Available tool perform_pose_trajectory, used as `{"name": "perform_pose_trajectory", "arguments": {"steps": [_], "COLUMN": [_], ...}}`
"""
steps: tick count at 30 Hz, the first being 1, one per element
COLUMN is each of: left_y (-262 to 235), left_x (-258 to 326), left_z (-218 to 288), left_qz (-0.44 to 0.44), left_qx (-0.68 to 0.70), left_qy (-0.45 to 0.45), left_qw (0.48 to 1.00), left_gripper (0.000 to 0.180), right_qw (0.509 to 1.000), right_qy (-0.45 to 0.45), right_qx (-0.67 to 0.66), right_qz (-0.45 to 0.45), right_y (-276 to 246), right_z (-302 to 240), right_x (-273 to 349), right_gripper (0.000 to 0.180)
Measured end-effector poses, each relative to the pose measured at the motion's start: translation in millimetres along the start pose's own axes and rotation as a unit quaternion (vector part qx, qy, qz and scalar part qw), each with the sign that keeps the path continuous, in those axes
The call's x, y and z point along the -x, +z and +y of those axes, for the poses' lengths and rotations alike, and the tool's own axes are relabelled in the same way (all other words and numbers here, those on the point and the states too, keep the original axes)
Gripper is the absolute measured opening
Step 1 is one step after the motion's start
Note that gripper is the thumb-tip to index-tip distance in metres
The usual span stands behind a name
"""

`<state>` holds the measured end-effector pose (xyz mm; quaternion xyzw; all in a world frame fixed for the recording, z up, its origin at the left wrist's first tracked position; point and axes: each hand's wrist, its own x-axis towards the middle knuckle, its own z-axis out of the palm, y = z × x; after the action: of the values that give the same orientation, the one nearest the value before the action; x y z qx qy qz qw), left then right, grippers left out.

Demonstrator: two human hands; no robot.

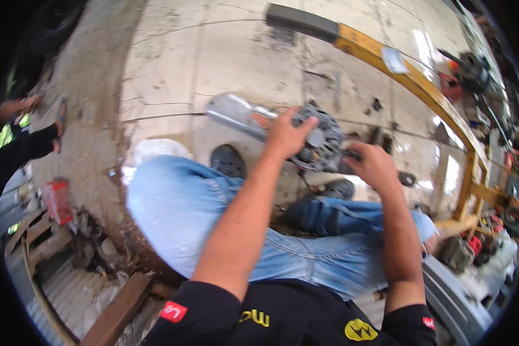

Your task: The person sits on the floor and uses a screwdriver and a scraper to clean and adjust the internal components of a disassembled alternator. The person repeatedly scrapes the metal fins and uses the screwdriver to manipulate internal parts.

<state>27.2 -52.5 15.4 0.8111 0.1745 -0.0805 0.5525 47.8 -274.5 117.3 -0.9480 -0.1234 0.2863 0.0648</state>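
Observation:
Between my knees, just off the floor or on it, is a round grey metal alternator (324,141) with an open, finned housing. My left hand (289,135) is closed on its left side, thumb lying over the face. My right hand (373,166) pinches a dark-handled tool (352,154) whose tip points at the alternator's right side; its exact kind is hard to make out. Left of the alternator lies a shiny, silvery bottle (230,112) with an orange label. Another dark tool end (407,179) shows just beyond my right wrist.
A yellow metal beam (409,75) with a black end arches across the right. Small dark parts (376,105) lie on the tiled floor (167,63). Another person (26,132) is at the far left, near a red crate (57,200). Wood scraps (121,308) lie at lower left.

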Motion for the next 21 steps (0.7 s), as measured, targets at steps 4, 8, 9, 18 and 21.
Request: {"name": "perform_pose_trajectory", "arguments": {"steps": [4,8,9,18,21], "left_y": [0.7,0.2,0.9,8.2,11.9], "left_x": [0.4,3.4,4.6,9.5,11.9], "left_z": [-2.6,0.6,-2.0,-3.5,-6.3], "left_qz": [0.006,0.011,0.024,0.045,0.065], "left_qx": [0.006,0.026,0.023,0.047,0.042], "left_qy": [-0.002,-0.014,-0.009,-0.008,-0.008], "left_qw": [1.000,0.999,0.999,0.998,0.997], "left_gripper": [0.074,0.072,0.071,0.070,0.071], "right_qw": [0.994,0.989,0.988,0.985,0.955], "right_qy": [-0.019,-0.038,-0.046,-0.007,0.034], "right_qx": [-0.102,-0.145,-0.150,-0.157,-0.281], "right_qz": [0.021,0.011,0.008,0.068,0.086], "right_y": [-7.6,-2.9,-1.8,12.9,19.1], "right_z": [4.1,7.4,7.2,25.5,22.7], "right_x": [1.7,2.3,2.7,-4.7,-9.2], "right_gripper": [0.045,0.060,0.063,0.077,0.075]}}
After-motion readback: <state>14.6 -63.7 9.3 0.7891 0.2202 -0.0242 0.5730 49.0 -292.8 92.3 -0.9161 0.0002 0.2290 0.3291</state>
